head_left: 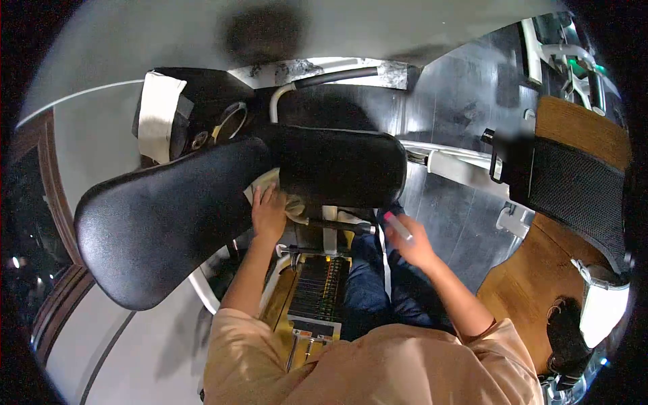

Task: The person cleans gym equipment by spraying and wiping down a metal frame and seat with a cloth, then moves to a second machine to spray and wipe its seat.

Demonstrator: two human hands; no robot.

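Note:
My left hand point(268, 210) presses on a beige cloth point(266, 181) at the gap between two black padded cushions. Its fingertips lie over the cloth, against the inner edge of the long left cushion point(169, 216). The right cushion point(341, 165) of this gym machine sits just beyond that hand. Below the right cushion's right end, my right hand point(415, 246) is closed around a slim whitish tube with a pink end point(399, 227). More bunched cloth point(295, 204) shows beside my left hand, partly hidden under the cushion.
A weight stack point(316, 287) stands low between my arms. A curved bar with a black grip point(331, 78) rises behind the cushions. At the left back are a white cloth point(159, 115) and dark items. On the right stands a mesh-backed chair point(580, 196) with a white bag point(604, 307) near it.

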